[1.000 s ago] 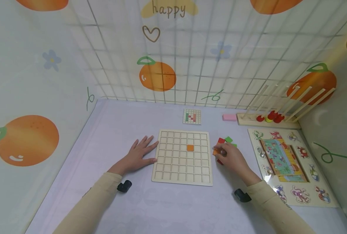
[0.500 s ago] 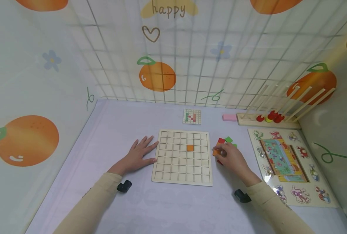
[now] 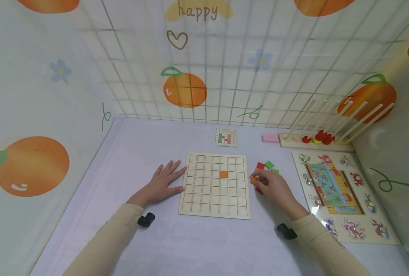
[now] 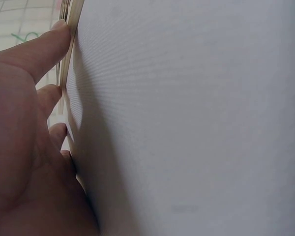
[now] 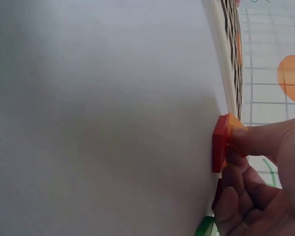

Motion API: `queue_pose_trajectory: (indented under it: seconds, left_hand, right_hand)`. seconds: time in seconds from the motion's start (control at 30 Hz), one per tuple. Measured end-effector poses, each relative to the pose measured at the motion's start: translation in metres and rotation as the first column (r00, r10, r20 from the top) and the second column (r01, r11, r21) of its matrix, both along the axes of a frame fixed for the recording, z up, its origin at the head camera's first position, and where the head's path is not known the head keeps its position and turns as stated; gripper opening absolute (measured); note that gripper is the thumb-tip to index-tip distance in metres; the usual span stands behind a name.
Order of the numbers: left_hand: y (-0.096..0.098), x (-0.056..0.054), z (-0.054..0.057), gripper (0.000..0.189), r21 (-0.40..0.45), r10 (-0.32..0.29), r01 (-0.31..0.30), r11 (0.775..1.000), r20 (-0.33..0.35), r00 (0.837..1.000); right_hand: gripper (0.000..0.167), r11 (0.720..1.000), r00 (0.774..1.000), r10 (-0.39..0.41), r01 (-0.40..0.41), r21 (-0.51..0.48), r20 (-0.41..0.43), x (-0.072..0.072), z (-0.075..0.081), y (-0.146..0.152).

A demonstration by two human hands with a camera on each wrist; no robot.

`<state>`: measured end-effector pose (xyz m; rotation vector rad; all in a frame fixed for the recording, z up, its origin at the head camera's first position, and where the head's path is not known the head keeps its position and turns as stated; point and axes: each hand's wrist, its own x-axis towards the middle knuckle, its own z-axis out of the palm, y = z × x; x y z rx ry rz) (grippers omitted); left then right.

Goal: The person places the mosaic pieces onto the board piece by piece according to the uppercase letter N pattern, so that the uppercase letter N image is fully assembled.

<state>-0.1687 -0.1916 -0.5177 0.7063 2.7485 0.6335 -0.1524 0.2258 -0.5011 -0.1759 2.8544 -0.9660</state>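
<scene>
My left hand (image 3: 164,181) lies with fingers spread on the table, its fingertips at the left edge of a wooden grid board (image 3: 204,199). One orange tile (image 3: 224,174) sits in a cell of that board, right of its middle. Just beyond the board's right edge, my right hand (image 3: 274,188) pinches another orange tile (image 5: 234,132) between thumb and fingers. In the right wrist view a red tile (image 5: 220,145) stands right beside it. Around the fingers lie more tiles, among them a red tile (image 3: 260,166) and a green tile (image 3: 269,165); the hand hides part of this pile.
A small pattern card (image 3: 226,137) with coloured squares lies behind the board. Further right are a pink block (image 3: 270,138) and a wooden rack (image 3: 294,142) with upright pegs and several beads. A picture puzzle board (image 3: 380,230) takes up the right side, near the wall.
Both hands stay nearly where they were. The right fingers shift very slightly at the tile pile, still with the orange tile.
</scene>
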Motion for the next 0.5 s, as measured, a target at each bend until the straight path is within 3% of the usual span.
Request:
queue_pose_trajectory:
  seconds: [0.5]
  left_hand:
    - [-0.0007,-0.0015,-0.0031,0.080,-0.019,-0.002,0.002,1.000,-0.006,1.000]
  right_hand:
    - [0.025,1.000,1.000,-0.008,0.008,-0.001,-0.027,0.0011,-0.0022,0.0020]
